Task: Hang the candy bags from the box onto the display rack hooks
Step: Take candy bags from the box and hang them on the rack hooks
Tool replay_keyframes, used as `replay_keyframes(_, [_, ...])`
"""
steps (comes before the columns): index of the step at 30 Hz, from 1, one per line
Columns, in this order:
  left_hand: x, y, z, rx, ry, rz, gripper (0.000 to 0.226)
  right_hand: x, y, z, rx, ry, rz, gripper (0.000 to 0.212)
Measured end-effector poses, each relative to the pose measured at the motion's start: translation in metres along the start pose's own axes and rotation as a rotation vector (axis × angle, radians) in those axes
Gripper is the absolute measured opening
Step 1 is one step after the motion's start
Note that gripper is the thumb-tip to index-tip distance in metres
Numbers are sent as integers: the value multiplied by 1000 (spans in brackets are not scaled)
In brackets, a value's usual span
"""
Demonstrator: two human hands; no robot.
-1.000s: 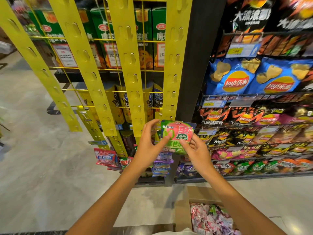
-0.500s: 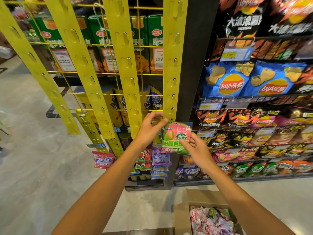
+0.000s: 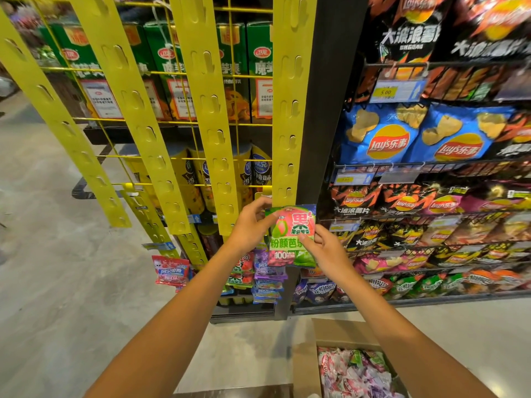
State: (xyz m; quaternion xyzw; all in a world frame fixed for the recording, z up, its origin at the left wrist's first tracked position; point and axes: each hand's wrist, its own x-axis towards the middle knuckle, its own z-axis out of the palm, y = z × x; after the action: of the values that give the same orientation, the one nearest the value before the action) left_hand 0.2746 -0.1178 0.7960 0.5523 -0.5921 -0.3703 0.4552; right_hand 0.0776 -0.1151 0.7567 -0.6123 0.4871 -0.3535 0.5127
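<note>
A pink and green candy bag (image 3: 290,225) is held up flat against the lower end of the rightmost yellow hook strip (image 3: 291,110). My left hand (image 3: 248,228) pinches its top left corner. My right hand (image 3: 324,248) grips its right side, thumb across the front. The cardboard box (image 3: 330,334) stands on the floor at the lower right, full of several more candy bags (image 3: 356,372). Other bags (image 3: 267,274) hang on the strips just below my hands.
Several yellow hook strips (image 3: 201,110) hang on a yellow wire grid, mostly bare. A red candy bag (image 3: 171,270) hangs low on the left strip. Shelves of chip bags (image 3: 431,139) fill the right. Bare concrete floor (image 3: 57,282) lies to the left.
Both hands have kept hold of the bag and lifted it slightly against the strip's lower end. The view has shifted a little closer and downward.
</note>
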Motion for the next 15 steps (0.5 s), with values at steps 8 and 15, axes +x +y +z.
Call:
replay_keyframes(8, [-1,-16,-3,99,-29,74,34,-4,16,14,-28,9,68,29])
replay_keyframes(15, [-36,-32,-10,184,-34,114,58,-25,33,17,-166,110,163,43])
